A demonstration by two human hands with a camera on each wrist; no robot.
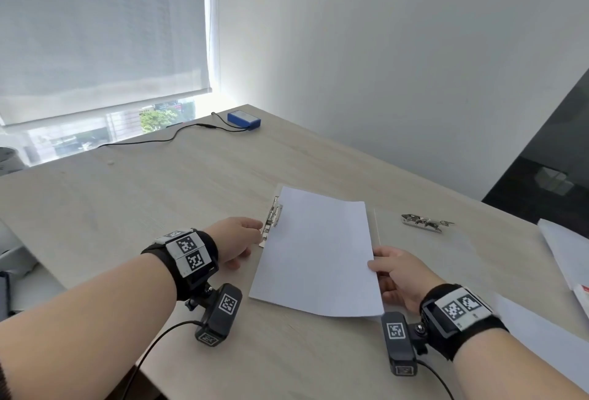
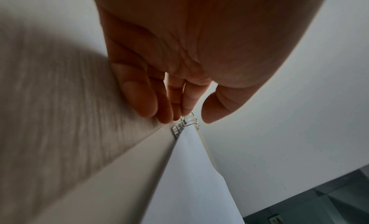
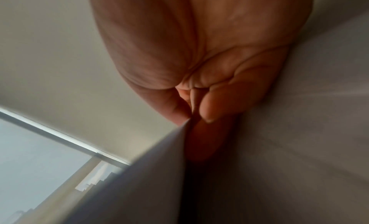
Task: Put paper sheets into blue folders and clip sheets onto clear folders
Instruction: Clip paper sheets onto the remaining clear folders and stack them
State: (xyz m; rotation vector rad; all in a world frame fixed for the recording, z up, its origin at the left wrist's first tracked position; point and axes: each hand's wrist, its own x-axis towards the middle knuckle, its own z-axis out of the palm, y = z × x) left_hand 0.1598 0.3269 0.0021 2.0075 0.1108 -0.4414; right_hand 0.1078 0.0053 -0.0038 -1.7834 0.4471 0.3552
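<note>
Paper sheet (image 1: 314, 249) lies centre-right of the head frame, on top of a clear folder (image 1: 376, 224) whose edge barely shows past the sheet's right side. Metal clip (image 1: 272, 217) sits at the sheet's left edge, mid-frame. The sheet's near right corner looks slightly lifted off the table (image 1: 159, 192).

Risks, judged from here: the sheet is not square to the folder, so if the clip closes now it may bite the paper crooked or miss the edge. The right-hand pinch could pull the sheet out from under the clip, or crease the corner. The folder is slick and see-through; pressing the clip lever one-handed may slide the whole board. Clip spring could snap onto a fingertip.

Left hand (image 1: 237, 241): left of centre in the head frame, palm down, fingers (image 2: 149, 104) bunched and reaching to the clip, thumb apart from them. In the left wrist view the tips sit at the clip wire (image 2: 189, 120); whether they actually grip it I cannot tell.

Right hand (image 1: 400, 275): lower right of the head frame, thumb on top and fingers under, pinching the sheet's right edge; the right wrist view shows paper (image 3: 149, 180) caught between thumb and fingers.

Further out: a second clip (image 1: 425, 222) at right, more white sheets (image 1: 564, 249) at the right edge, a blue box (image 1: 243, 120) with cable at upper centre.
</note>
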